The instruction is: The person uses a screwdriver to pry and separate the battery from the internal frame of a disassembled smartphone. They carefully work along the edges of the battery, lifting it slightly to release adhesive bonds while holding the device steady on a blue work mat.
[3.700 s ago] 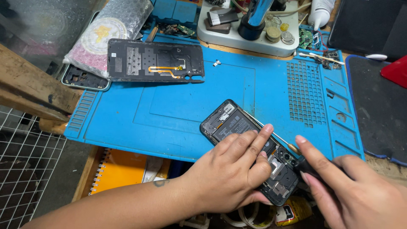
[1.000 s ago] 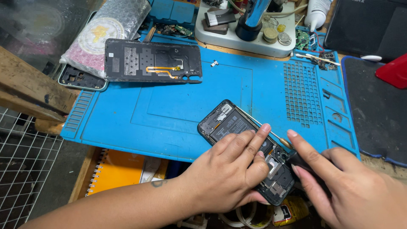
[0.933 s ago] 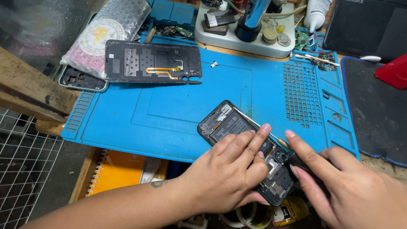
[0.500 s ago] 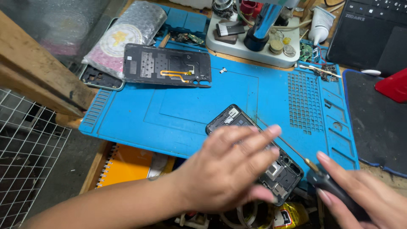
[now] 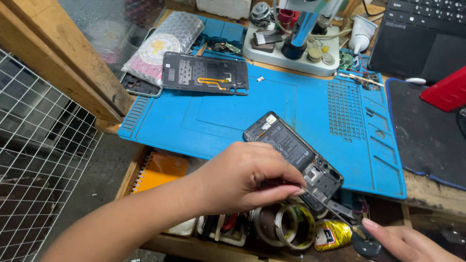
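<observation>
Down at the near edge of the blue silicone repair mat (image 5: 310,111) lies the opened black smartphone with its back removed (image 5: 293,160), tilted diagonally, its lower end overhanging the mat. Both hands are apart: the left hand (image 5: 242,179) is closed, pinching slim metal tweezers (image 5: 335,209) against the phone's lower end; the right hand (image 5: 405,242), low right, grips a dark-handled tool (image 5: 365,241). Farther back on the tabletop rests a detached dark back cover (image 5: 205,73).

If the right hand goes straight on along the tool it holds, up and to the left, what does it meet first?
Probably the opened phone: the thin tool in the right hand points at its lower end, near the left hand. Depth is hard to judge.
</observation>
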